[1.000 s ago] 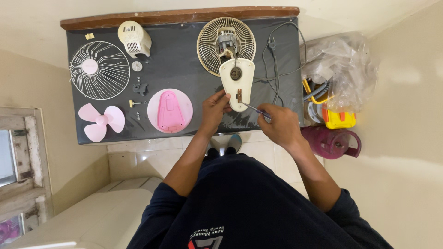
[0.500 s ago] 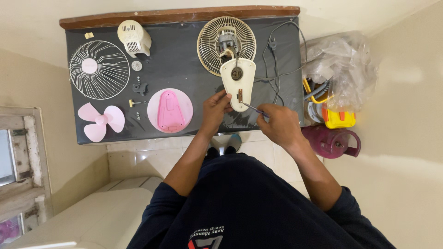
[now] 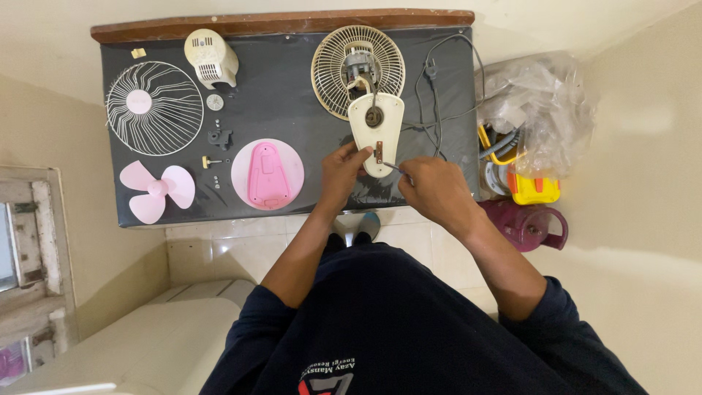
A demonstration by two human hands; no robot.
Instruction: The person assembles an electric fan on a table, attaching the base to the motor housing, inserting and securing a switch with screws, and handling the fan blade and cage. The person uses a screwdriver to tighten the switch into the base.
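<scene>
Cream plastic is where the action is: the fan's neck housing (image 3: pixel 375 132) lies flat on the dark mat (image 3: pixel 292 110), just below the rear grille with the motor (image 3: pixel 358 69) that it hangs from. The left hand (image 3: pixel 342 172) pinches the housing's lower left edge, fingers closed on it to steady it. The right hand (image 3: pixel 435 189) is curled tight around a thin metal tool (image 3: pixel 393 167), probably a small screwdriver, its tip aimed at the little brown fitting near the housing's bottom end.

Judging by the spread, the strip-down looks well advanced. Left of the housing sits the round pink base (image 3: pixel 268 174); further left lie the pink blade (image 3: pixel 155 189) and the white front grille (image 3: pixel 154 107), both already off. Up and left of the housing rests the cream motor cover (image 3: pixel 210 57), with a few small dark fittings and screws (image 3: pixel 218 137) scattered between it and the base. What seems left: the housing and motor remain joined to the rear grille, and the grey power cord (image 3: pixel 439 95) loops just right of the housing.

Right of the housing, off the mat, a crumpled clear plastic bag (image 3: pixel 541 102) covers some yellow gear (image 3: pixel 534 190), and a maroon jug (image 3: pixel 523 223) stands below that. The mat sits on a wood-edged table against a cream wall; pale floor tiles show beneath.
</scene>
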